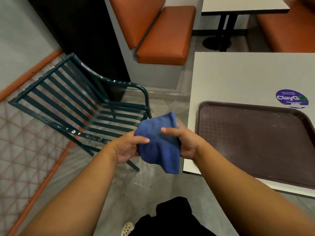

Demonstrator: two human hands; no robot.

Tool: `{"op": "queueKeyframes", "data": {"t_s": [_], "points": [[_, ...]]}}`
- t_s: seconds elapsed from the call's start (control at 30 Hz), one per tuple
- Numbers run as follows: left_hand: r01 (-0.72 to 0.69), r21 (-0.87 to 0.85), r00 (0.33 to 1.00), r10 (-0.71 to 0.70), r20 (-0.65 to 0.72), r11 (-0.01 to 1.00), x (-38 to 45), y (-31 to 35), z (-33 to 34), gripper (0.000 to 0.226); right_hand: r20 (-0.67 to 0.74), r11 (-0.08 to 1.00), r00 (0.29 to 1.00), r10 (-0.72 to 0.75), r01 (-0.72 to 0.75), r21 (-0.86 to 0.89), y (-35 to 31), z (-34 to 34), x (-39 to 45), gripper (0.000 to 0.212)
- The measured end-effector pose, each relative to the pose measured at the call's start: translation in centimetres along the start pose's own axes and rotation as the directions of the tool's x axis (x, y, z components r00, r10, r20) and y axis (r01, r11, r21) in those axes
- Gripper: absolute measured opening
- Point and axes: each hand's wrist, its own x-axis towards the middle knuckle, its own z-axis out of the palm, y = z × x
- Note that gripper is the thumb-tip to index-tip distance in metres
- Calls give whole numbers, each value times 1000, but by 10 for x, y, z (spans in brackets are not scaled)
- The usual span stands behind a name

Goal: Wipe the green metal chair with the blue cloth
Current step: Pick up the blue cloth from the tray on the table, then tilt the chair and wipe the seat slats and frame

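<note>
Your left hand [127, 147] and right hand [185, 142] both pinch the blue cloth [160, 143], bunched between them above the floor. The green chair [81, 103] stands just ahead, untouched. You seem to be folding; next, press the cloth onto a slat.

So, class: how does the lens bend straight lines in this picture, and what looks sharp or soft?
Head view: the wide lens bows the table edges and tilts the chair; light is even and indoor, with no strong glare; the cloth, left hand and right hand look slightly soft, while the tray is fairly crisp.
</note>
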Motion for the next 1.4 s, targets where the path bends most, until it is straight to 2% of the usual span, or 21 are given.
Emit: {"op": "queueKeyframes", "data": {"t_s": [0.2,0.27,0.4,0.53,0.63,0.73,0.8,0.9,0.97,1.03,1.1,1.17,1.3,1.4], "points": [[-36,-82,994,28,-101,996,-17,-12,-30,56,-89,962,989,120,-138,-234,19,6,18,36],[-34,-102,995,24,-98,994,-23,-16,-39,59,7,948,981,194,-186,-258,24,8,20,37],[-2,-164,998,-9,-65,986,-38,-23,-54,72,269,937,918,291,-217,-275,28,11,26,59],[-50,-200,994,30,-104,979,-49,-27,-72,77,267,935,919,291,-214,-283,30,24,35,54],[-72,-180,992,52,-114,981,-57,-27,-82,70,244,942,931,270,-204,-265,33,34,41,55],[-128,-170,978,96,-186,977,-63,-26,-89,45,247,943,942,227,-149,-298,35,47,41,43],[-162,-128,958,126,-256,978,-66,-26,-92,38,234,904,959,159,-46,-425,35,54,40,39],[-175,-14,935,162,-315,984,-70,-24,-99,60,226,806,972,61,86,-585,36,65,42,50],[-179,49,934,185,-305,983,-72,-25,-104,62,232,704,973,15,154,-694,38,67,44,49],[-199,72,928,211,-306,977,-74,-28,-106,61,218,612,976,-3,174,-771,41,67,48,54],[-219,56,918,225,-327,974,-75,-33,-108,58,183,569,983,-25,164,-806,45,65,53,58],[-249,-6,909,232,-348,968,-75,-38,-108,49,172,577,984,-43,165,-800,48,65,56,58],[-315,-239,905,215,-367,919,-72,-55,-107,31,181,644,983,-27,156,-749,52,66,57,54],[-198,-57,873,149,-465,979,-69,-71,-101,37,200,723,977,68,90,-685,59,62,60,38]]}}
